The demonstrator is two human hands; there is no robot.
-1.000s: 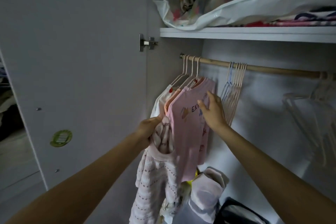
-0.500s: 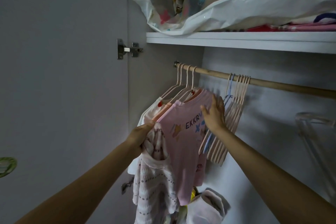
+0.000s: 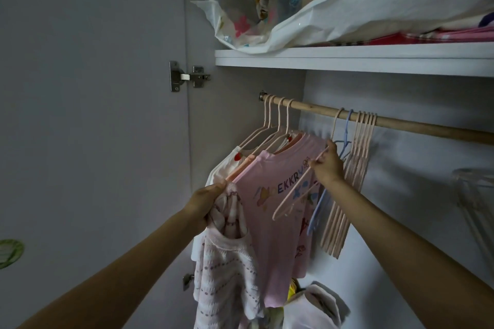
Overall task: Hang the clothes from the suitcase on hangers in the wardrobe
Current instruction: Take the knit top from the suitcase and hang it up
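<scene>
Your left hand [image 3: 207, 199] is clenched on a pale knitted garment [image 3: 227, 262] that hangs beside the wardrobe door [image 3: 93, 115]. Right of it, a pink shirt [image 3: 278, 208] hangs on a hanger from the wooden rail [image 3: 401, 123]. Your right hand [image 3: 327, 165] pinches an empty pink hanger [image 3: 291, 195], tilted across the shirt, its hook on the rail, beside a bunch of spare hangers [image 3: 350, 184].

The rod [image 3: 401, 124] runs off the right edge; the clear hangers [image 3: 473, 195] there are blurred and cropped.
</scene>
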